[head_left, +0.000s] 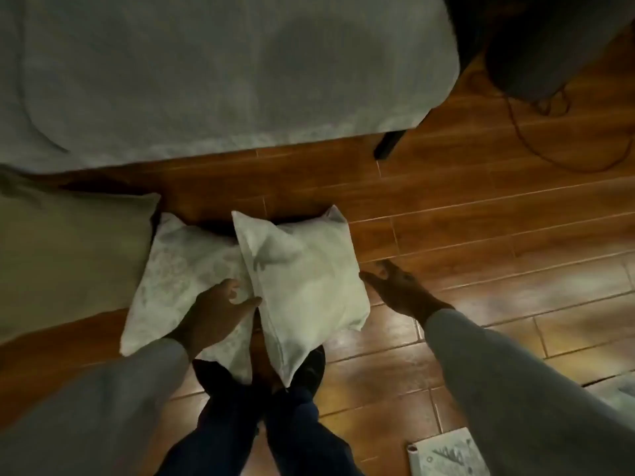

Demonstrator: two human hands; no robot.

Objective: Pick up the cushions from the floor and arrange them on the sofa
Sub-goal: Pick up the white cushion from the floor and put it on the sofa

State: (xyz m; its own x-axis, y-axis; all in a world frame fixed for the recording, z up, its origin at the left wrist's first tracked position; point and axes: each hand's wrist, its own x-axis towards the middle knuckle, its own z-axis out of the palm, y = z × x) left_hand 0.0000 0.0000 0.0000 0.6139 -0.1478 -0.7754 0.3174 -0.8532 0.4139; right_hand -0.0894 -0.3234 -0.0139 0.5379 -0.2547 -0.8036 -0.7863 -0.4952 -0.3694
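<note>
**Hands closing on the top cushion**

Both hands are flanking the white cushion (pixel 302 286) lying on the floor (pixel 481 235): the left hand (pixel 220 307) is touching its edge at 9 o'clock, fingers curled, while the right hand (pixel 400 290) is hovering spread at 3 o'clock, just beside it. Soft and probably light, it should squash; gripping opposite edges looks best. It is overlapping a patterned cushion (pixel 178 269), with the sofa (pixel 206 73) at 12 o'clock.

The wooden floor (pixel 481 214) carries two white cushions: the patterned cushion (pixel 178 269) lies flat, the plain cushion (pixel 309 280) overlaps its edge at 3 o'clock. A beige cushion (pixel 68 255) lies at 9 o'clock, the sofa (pixel 206 80) stands at 12 o'clock.
</note>
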